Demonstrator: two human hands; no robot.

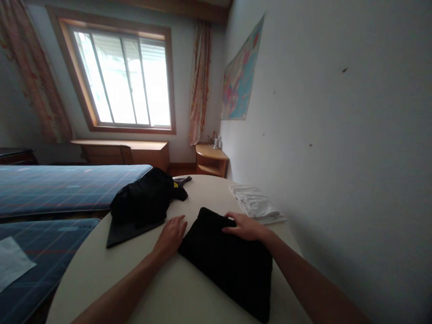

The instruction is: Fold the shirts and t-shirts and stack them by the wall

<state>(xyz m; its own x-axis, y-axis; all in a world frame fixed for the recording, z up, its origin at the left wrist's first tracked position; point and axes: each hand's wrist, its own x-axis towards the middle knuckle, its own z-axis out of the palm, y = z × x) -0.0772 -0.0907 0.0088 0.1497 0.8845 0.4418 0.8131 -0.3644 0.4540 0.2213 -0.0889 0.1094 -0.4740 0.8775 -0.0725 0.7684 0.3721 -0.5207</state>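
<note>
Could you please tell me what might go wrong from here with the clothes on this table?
The black heap sits at the table's left edge, so a nudge might tip it off. The white cloth lies near the right edge and could slip off beside the wall. The right hand touches the folded black cloth; a drag might rumple it.

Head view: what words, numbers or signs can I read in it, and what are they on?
None can be read.
Wall map: any print is too small and blurred.
Yellow patch by the black clothing heap: too small to tell if it's lettering.
Folded black garment: no text showing.
</note>
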